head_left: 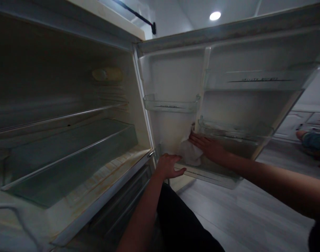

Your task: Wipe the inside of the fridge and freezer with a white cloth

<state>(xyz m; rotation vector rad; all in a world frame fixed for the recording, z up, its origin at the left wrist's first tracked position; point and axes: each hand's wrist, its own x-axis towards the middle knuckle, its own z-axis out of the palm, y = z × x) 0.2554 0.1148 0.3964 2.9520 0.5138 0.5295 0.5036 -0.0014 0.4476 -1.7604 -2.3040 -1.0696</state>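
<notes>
An open fridge door [173, 73] hangs to the right, its inner side facing me. My right hand [208, 147] presses a crumpled white cloth [191, 152] against the lower part of that inner side; the fingertips lie partly over the cloth. Close to the lowest door bin [212, 180] is my left hand [169, 166], thumb and fingers apart, holding nothing. Whether it touches the bin's edge I cannot tell. A clear door bin [173, 105] sits above the cloth, and another bin [233, 134] lies just above my right wrist.
The fridge interior [70, 84] on the left has a glass shelf [57, 119], a greenish clear drawer [78, 164] and a yellowish lamp cover [107, 74]. Brown stains mark its bottom ledge [107, 175]. White cabinets [291, 122] stand beyond the door, above a grey floor [254, 210].
</notes>
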